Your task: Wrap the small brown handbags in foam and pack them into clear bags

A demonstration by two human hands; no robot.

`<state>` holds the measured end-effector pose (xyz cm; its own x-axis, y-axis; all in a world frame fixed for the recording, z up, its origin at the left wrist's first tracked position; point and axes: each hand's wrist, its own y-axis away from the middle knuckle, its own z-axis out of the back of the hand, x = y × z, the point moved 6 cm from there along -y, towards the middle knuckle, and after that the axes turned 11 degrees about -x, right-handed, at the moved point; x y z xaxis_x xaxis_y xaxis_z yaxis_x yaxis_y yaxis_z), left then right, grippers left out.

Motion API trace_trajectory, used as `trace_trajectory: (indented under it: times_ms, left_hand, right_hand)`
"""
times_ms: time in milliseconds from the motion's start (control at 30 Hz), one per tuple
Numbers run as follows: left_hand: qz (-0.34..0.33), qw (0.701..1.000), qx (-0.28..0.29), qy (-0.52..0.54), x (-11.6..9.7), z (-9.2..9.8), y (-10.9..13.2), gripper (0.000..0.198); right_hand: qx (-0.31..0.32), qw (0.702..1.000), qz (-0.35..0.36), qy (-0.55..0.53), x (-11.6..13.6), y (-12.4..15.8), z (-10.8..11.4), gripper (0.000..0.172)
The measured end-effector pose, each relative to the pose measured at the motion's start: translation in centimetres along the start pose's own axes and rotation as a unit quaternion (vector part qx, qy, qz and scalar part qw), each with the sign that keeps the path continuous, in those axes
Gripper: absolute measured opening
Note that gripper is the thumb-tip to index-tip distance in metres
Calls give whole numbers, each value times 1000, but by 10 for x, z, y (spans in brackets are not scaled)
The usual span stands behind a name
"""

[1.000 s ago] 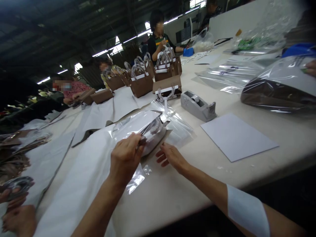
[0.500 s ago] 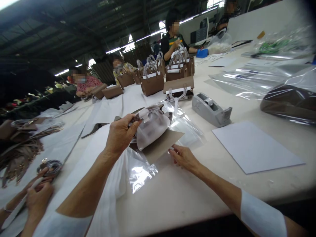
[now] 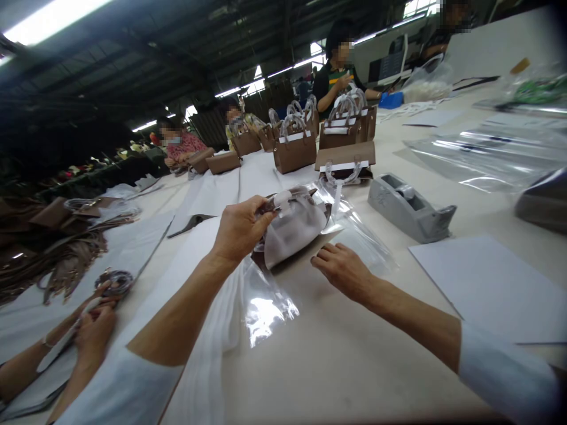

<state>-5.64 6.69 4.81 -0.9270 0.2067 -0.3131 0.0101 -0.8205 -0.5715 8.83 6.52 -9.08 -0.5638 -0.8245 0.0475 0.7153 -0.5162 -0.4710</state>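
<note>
My left hand (image 3: 241, 229) is closed on the top of a small brown bag wrapped in white paper (image 3: 295, 227), holding it tilted above the table. My right hand (image 3: 343, 270) rests just below and right of it, fingers curled at the bag's lower edge and the brown card under it; its grip is hard to make out. A clear plastic sleeve (image 3: 266, 304) trails from under the bag toward me.
A grey tape dispenser (image 3: 410, 206) stands to the right, with a white sheet (image 3: 491, 289) nearer. Finished brown bags (image 3: 295, 150) line the table behind. Clear plastic sleeves (image 3: 487, 156) lie far right. A co-worker's hands (image 3: 95, 330) work at the lower left; other people sit further along.
My left hand has lifted the wrapped bag off the table and out of the plastic sleeve. My right hand moved under its lower edge. The view has shifted leftward.
</note>
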Motion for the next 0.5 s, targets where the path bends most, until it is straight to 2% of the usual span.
trace_trajectory:
  times_ms: [100, 200, 300, 367, 433, 500]
  left_hand:
    - [-34, 999, -10, -27, -2, 8, -22, 22]
    - [-62, 997, -33, -29, -10, 28, -48, 19]
    - [-85, 996, -33, -23, -28, 51, -63, 16]
    - [-103, 994, -33, -29, -44, 65, -65, 14]
    - [-114, 992, -41, -24, -59, 75, -64, 11]
    - [-107, 993, -42, 9, -71, 82, -62, 10]
  right_hand:
    - [-66, 997, 19, 22, -1, -26, 34, 15]
    - [-80, 996, 18, 43, -2, -52, 74, 15]
    - [-82, 995, 12, 64, -4, -73, 125, 18]
    - [-117, 990, 14, 77, -4, -84, 167, 20]
    - [-160, 981, 10, 108, -3, -93, 208, 33]
    - [-178, 973, 10, 150, 1, -98, 241, 53]
